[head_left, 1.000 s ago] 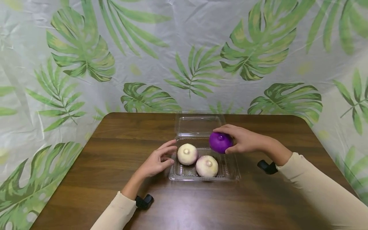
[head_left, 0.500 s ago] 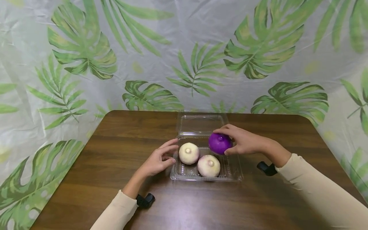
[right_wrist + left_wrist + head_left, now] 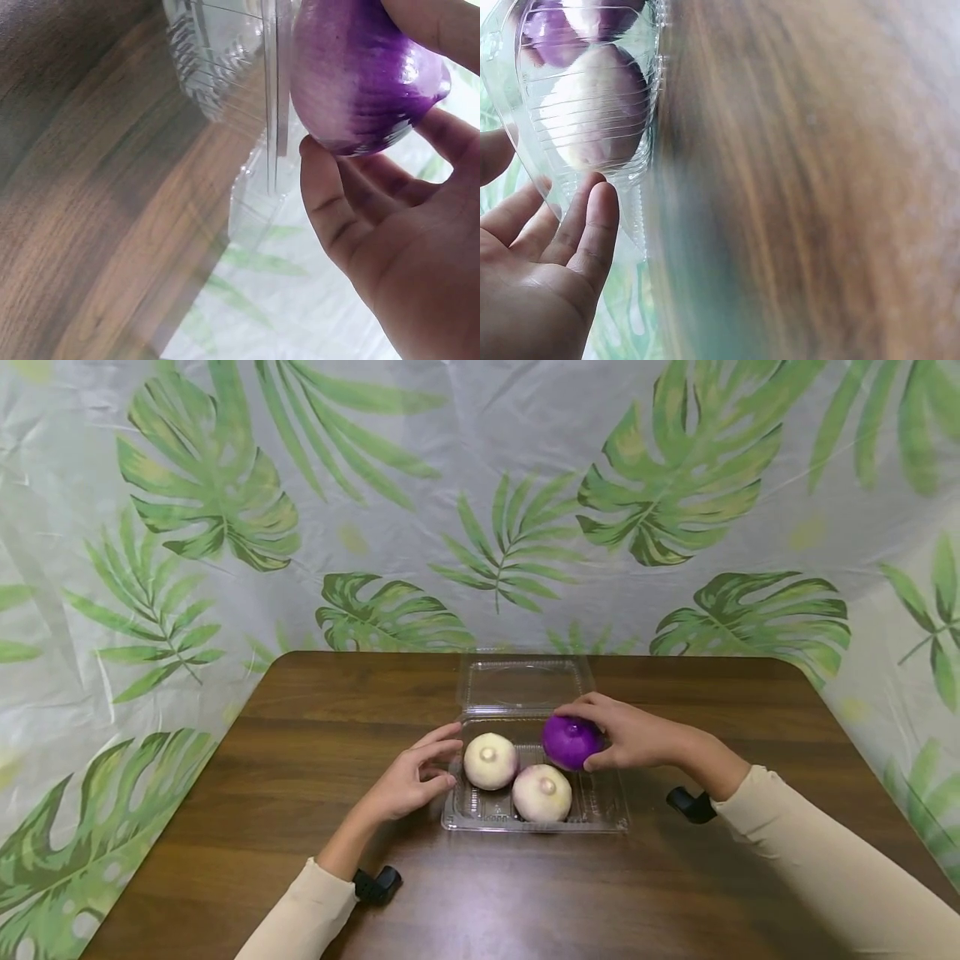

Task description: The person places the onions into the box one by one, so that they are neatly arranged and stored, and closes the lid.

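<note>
My right hand [image 3: 633, 735] grips a glossy purple onion [image 3: 570, 744] between thumb and fingers, over the back right part of a clear plastic clamshell container [image 3: 600, 823]. In the right wrist view the onion [image 3: 356, 82] is just above the container's rim, its small tip pointing away from it. Two pale turnips [image 3: 491, 762] with purple sides sit inside, one at the left and the other [image 3: 543, 794] at the front middle. My left hand [image 3: 408, 781] holds nothing; its relaxed fingers rest at the container's left wall, the fingertips [image 3: 604, 202] close by the ribbed side.
The container's clear lid [image 3: 525, 683] is folded back, lying toward the far edge of the brown wooden table [image 3: 337, 693]. A leaf-patterned curtain [image 3: 405, 510] hangs behind the table. Each wrist carries a black camera mount [image 3: 378, 885].
My right hand has lowered the purple onion slightly and brought it a little to the left, nearer the container. The left hand and both turnips have stayed in place.
</note>
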A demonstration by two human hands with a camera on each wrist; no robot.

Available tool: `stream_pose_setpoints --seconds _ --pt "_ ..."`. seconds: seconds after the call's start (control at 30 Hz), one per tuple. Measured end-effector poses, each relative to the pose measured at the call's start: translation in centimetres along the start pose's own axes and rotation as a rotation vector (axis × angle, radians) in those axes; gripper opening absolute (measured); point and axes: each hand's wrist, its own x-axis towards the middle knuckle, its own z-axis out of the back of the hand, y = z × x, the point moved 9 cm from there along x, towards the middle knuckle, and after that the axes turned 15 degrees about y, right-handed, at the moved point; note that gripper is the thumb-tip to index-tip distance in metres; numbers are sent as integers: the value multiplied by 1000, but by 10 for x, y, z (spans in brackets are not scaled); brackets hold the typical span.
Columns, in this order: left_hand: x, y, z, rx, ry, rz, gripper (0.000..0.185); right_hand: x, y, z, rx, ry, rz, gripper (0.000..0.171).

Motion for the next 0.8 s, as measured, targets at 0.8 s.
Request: stream_pose_setpoints --seconds 0.8 --pt "1 -2 -1 14 -5 7 53 1 -9 -9 -77 -67 -24 72"
